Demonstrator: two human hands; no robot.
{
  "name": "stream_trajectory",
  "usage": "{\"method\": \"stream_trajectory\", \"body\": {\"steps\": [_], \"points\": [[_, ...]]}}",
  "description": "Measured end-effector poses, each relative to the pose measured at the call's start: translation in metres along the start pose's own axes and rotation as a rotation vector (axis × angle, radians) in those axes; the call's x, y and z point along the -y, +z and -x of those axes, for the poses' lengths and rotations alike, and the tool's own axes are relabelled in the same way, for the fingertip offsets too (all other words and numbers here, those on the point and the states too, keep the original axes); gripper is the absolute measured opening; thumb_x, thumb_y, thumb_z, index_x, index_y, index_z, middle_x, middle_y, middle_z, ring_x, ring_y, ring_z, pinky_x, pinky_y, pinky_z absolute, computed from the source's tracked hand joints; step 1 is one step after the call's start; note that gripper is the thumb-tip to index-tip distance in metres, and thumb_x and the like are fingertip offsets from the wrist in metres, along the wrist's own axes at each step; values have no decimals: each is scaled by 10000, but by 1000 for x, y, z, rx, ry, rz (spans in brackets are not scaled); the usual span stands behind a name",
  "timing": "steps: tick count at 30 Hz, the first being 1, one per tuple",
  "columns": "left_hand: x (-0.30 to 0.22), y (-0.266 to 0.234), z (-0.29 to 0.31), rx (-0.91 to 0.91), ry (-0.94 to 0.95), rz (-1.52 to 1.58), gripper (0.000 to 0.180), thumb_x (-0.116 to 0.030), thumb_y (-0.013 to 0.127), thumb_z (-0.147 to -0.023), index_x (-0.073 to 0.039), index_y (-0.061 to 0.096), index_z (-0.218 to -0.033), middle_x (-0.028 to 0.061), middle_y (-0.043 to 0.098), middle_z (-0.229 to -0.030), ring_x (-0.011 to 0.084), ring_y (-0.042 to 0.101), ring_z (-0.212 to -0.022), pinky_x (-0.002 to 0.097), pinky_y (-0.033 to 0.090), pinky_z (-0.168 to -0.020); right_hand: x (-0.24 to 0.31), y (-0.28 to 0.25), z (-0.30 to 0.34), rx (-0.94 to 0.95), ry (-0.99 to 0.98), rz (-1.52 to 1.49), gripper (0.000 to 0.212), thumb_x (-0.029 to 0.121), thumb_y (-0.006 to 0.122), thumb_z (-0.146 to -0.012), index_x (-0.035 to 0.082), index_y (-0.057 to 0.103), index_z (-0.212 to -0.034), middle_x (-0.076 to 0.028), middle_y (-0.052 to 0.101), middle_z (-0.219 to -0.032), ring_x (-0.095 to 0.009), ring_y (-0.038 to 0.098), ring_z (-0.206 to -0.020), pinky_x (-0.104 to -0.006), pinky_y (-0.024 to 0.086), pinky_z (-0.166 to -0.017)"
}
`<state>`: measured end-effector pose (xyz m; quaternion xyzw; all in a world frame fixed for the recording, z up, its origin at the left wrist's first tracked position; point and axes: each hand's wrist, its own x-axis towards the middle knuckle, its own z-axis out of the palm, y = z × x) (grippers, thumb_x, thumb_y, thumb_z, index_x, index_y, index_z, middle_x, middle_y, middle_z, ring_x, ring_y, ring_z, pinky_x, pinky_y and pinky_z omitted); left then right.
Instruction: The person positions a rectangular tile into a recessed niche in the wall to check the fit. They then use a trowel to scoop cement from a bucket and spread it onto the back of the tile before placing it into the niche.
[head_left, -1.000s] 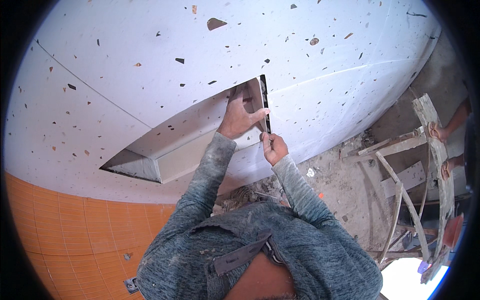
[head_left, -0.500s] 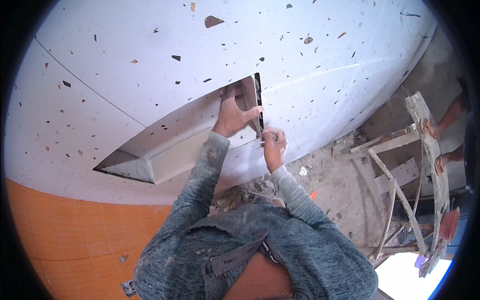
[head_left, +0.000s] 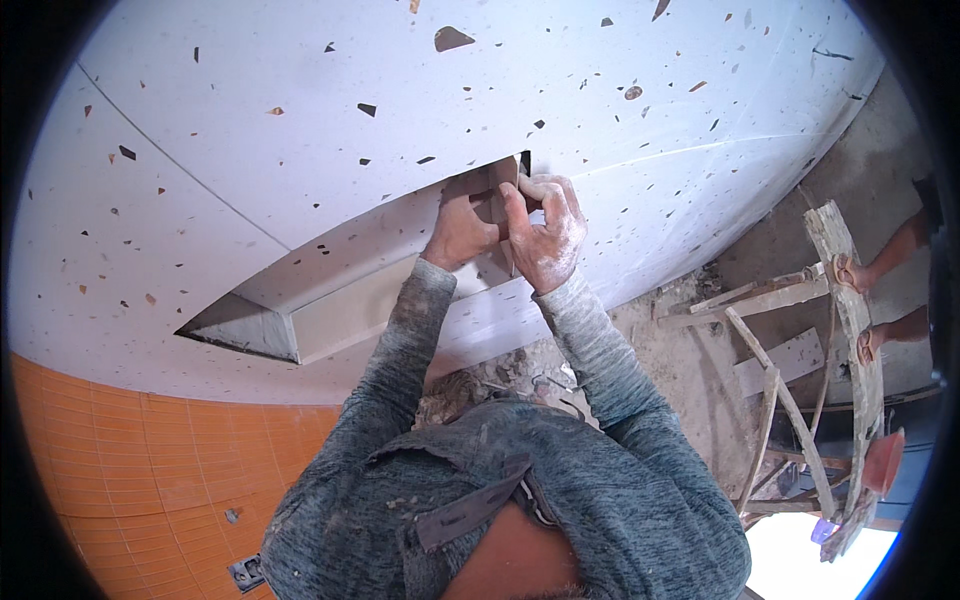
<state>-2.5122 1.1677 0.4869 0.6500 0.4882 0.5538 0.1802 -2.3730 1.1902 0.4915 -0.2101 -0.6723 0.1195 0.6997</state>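
Observation:
A long niche [head_left: 350, 325] with pale lining is set into the white speckled wall [head_left: 280, 140]. At its right end stands a narrow pale tile piece [head_left: 507, 172], with a dark gap beside its upper edge. My left hand [head_left: 460, 232] reaches into the niche, fingers partly hidden inside, thumb bent against the tile piece. My right hand [head_left: 548, 240], dusted white, pinches the outer edge of that piece, its thumb raised along the near face and its fingers curled at the gap. Both hands are close together, nearly touching.
Orange tiling [head_left: 180, 450] covers the lower left, with an electrical socket box [head_left: 245, 573] in it. On the right stands a rough wooden frame [head_left: 845, 290] with another person's feet [head_left: 860, 275] on it. Rubble lies on the dusty floor [head_left: 690, 350].
My right hand has moved up from the niche's lower right corner to the tile piece's upper edge and grips there. My left thumb has bent inward. The view has shifted slightly.

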Motion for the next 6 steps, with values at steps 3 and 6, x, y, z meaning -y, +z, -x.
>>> {"method": "stream_trajectory", "body": {"steps": [3,6], "points": [[11,1,1,-31,-8,-37,558,-210,870,-719,-4,668,-1197,150,684,-1199,256,673,-1078,388,557,-943,-5,1,2,-7,-34,8,203,-5,775,-831,20,632,-972,-164,677,-952,-324,691,-851,-401,574,-737],[23,9,6,-125,37,-18,532,-242,846,-751,-14,672,-1200,145,660,-1275,265,674,-1086,404,559,-949,-7,3,5,-16,-42,19,211,-5,778,-831,29,640,-985,-159,683,-964,-332,693,-875,-411,578,-751]]}}
